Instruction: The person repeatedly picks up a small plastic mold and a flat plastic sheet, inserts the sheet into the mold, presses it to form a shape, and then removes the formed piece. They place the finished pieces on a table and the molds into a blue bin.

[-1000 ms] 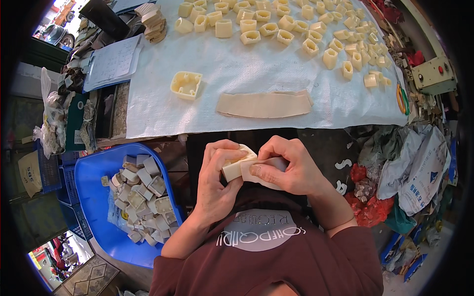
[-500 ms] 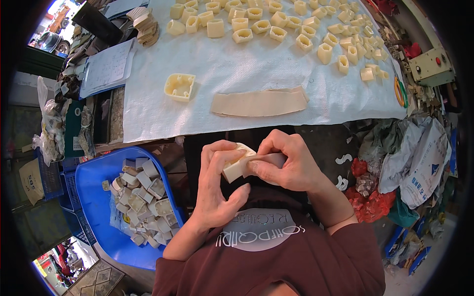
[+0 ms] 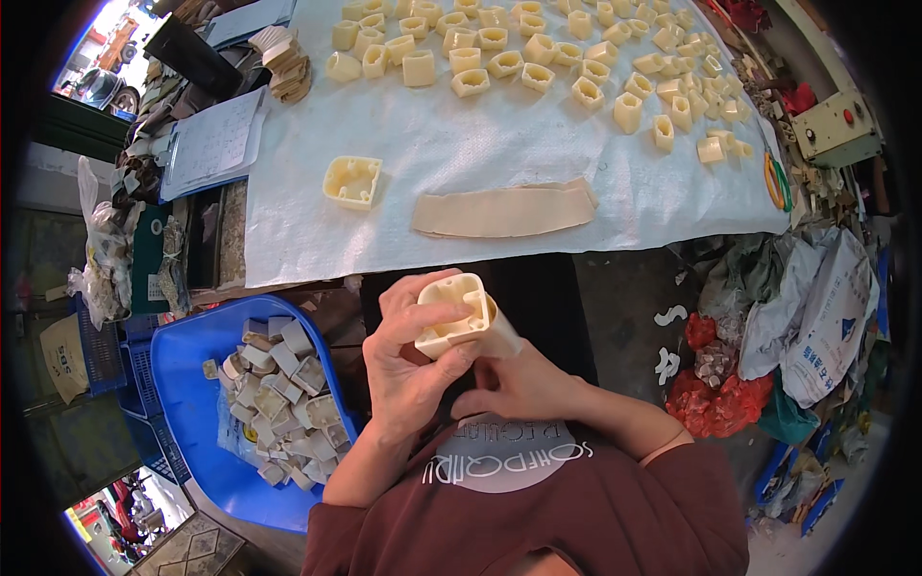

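Note:
Over my lap, my left hand grips a cream hollow plastic cap, its open side with inner posts facing up and the fingers reaching into it. My right hand is close against the cap's right side, closed around a curled tan strip that looks like sandpaper. Some of the right fingertips are hidden behind the strip and the cap. On the white-covered table ahead lie another tan strip, flat, and a similar cream cap with its hollow side up.
Many cream hollow pieces spread over the table's far side. A blue tub of greyish pieces stands at my left. Folded strips and a clipboard are at the far left; bags lie at the right.
The cap has turned so its hollow side faces up, and my left fingers now reach into it. My right hand has moved down and left, bringing the strip along the cap's side.

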Available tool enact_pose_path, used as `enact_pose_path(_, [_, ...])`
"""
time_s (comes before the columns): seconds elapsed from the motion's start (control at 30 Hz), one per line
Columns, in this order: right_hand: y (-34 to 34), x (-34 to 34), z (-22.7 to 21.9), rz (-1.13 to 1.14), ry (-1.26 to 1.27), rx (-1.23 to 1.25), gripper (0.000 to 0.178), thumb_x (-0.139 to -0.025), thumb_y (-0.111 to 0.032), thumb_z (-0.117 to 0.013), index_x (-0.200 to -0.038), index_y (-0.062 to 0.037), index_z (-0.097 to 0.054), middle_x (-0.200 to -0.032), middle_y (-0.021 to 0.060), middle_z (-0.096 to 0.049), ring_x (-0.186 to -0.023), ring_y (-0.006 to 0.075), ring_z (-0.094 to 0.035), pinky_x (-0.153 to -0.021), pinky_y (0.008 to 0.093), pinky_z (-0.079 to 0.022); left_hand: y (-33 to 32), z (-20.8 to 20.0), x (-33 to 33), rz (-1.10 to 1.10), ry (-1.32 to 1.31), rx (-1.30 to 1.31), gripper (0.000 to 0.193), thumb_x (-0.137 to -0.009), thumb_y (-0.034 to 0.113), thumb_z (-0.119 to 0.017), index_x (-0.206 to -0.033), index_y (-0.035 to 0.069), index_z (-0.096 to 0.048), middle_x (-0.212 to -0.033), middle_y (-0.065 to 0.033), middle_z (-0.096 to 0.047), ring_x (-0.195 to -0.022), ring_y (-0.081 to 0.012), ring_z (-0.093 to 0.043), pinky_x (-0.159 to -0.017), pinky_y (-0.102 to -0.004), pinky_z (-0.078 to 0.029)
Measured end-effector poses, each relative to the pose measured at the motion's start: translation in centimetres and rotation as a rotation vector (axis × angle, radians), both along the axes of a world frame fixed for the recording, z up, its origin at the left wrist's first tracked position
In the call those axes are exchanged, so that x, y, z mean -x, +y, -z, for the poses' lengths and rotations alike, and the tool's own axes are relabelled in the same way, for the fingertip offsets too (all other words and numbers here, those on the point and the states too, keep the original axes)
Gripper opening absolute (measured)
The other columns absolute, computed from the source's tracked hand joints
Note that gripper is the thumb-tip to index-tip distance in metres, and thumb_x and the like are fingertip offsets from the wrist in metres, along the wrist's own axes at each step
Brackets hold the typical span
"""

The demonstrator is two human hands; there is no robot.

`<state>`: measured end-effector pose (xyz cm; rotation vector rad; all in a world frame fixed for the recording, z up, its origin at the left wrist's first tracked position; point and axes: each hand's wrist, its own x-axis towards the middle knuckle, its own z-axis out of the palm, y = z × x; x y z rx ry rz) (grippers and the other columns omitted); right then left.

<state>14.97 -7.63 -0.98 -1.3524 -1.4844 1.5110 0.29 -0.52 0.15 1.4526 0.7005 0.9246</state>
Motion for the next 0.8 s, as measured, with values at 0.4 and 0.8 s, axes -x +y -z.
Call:
enact_pose_path(0.4, [0.7, -1.2, 0.1, 0.596, 0.935, -0.034, 0.029, -0.085, -0.021, -0.062, -0.109, -0.0060, -0.054, -0.098, 0.0087, -0.053, -0.089, 0.0146, -0.050, -0.079, 0.0305, -0.041, -0.2, 1.4, 0.6, 0.162, -0.303, 0.264, 0.024, -0.060, -0.001, -0.077, -0.082, 0.003, -0.067, -0.126, -0.0242, -0.046, -0.111, -0.0276, -0.052, -0.090, -0.0363, -0.043])
enact_pose_path(0.8, [0.5, -2.3, -0.7, 0.634, 0.912, 0.053, 0.036, -0.078, -0.019, -0.071, -0.106, -0.0030, -0.053, -0.096, 0.0062, -0.057, -0.087, 0.0132, -0.055, -0.077, 0.0278, -0.043, 0.1, 1.7, 1.2, 0.076, -0.288, 0.230, 0.025, -0.061, 0.010, -0.082, -0.080, 0.005, -0.067, -0.124, -0.0261, -0.048, -0.110, -0.0272, -0.053, -0.089, -0.0353, -0.042])
